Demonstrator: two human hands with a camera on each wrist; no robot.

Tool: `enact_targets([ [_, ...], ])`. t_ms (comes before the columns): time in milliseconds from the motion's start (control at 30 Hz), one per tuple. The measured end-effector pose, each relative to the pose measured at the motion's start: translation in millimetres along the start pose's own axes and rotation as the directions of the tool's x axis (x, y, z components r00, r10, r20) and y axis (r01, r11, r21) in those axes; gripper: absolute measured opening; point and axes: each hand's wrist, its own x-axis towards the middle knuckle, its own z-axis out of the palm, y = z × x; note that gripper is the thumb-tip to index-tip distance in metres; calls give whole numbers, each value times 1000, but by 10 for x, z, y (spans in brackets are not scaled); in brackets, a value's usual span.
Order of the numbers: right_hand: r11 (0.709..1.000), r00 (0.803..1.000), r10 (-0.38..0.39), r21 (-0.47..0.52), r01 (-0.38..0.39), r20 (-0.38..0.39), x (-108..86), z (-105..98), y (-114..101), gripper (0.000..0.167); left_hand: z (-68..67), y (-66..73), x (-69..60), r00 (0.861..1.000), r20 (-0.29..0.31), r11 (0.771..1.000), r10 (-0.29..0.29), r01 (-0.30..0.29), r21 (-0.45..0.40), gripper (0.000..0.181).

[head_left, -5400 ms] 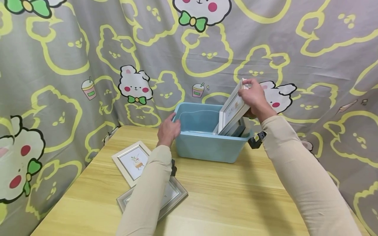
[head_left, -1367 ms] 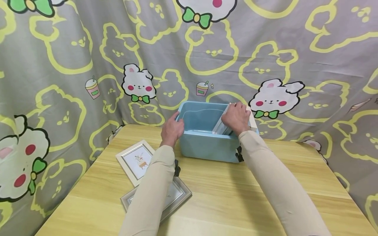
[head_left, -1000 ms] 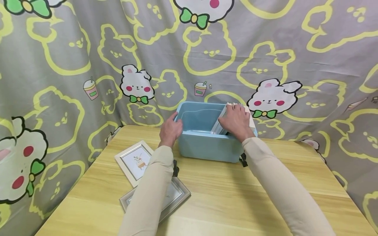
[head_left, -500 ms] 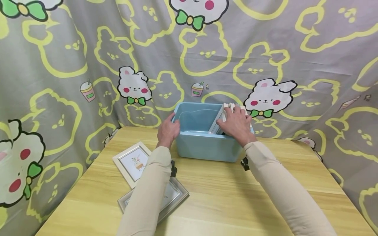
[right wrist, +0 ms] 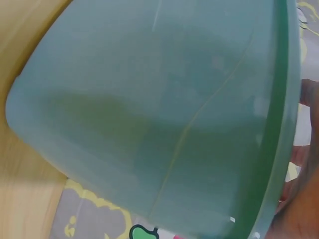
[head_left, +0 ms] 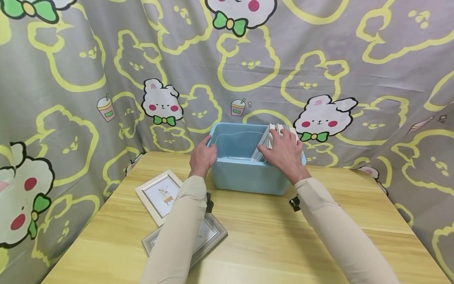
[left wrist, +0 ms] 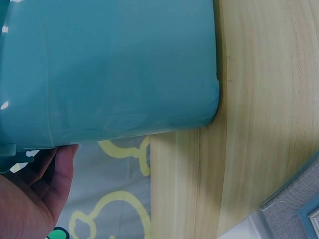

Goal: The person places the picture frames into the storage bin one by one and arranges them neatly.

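Right fingers just eased wider; stacked frames under them, seated in bin, we think.
Left fingers pinch its rim; cream frame, grey frame on bench, our side of them.

A grey curtain printed with yellow outlines and white rabbits hangs behind a wood-grain table.

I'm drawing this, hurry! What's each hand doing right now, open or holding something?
Left hand: closed, holding the blue tub by its rim.
Right hand: open, spread over the picture frames in the tub.
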Motion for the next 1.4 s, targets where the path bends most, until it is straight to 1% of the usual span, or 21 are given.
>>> enact_targets([
  [233,999,997,-4,52,7,-71,-196,31,176,84,-17,-15,35,1000,-1,1000,9,-9,3,55],
  [467,993,995,24,119,-12,-101,-332,93,337,94,-38,-8,55,1000,6,1000,14,-14,6,55],
  [567,984,991,45,179,-22,-123,-357,112,369,100,-43,6,54,1000,1,1000,13,-13,5,55],
  [633,973,988,73,228,-41,-136,-372,124,391,106,-42,17,54,1000,-5,1000,19,-19,3,55],
  [733,948,984,124,309,-79,-131,-413,138,429,113,-37,30,52,999,-14,1000,29,-29,7,55],
  [767,938,982,146,331,-100,-118,-431,142,444,116,-38,32,50,999,-16,999,32,-32,8,54],
  [867,903,975,214,392,-174,-59,-483,141,477,122,-35,33,45,999,-17,999,32,-32,13,54],
  [967,864,962,272,440,-246,4,-519,141,506,126,-33,32,45,1000,-9,999,30,-30,13,55],
  [1000,849,959,284,459,-262,20,-527,142,515,125,-30,32,46,1000,-10,999,29,-29,12,55],
  [1167,792,951,302,539,-287,64,-565,172,567,111,-12,26,40,999,-22,1000,28,-28,1,54],
  [1233,780,950,304,555,-289,68,-582,185,584,108,-3,20,32,999,-19,1000,26,-26,-4,54],
  [1300,769,948,310,567,-296,75,-599,192,591,108,2,11,24,1000,-7,1000,20,-20,-10,54],
  [1400,750,948,308,592,-296,84,-602,200,586,108,-13,-6,17,1000,-4,1000,8,-8,-19,54],
])
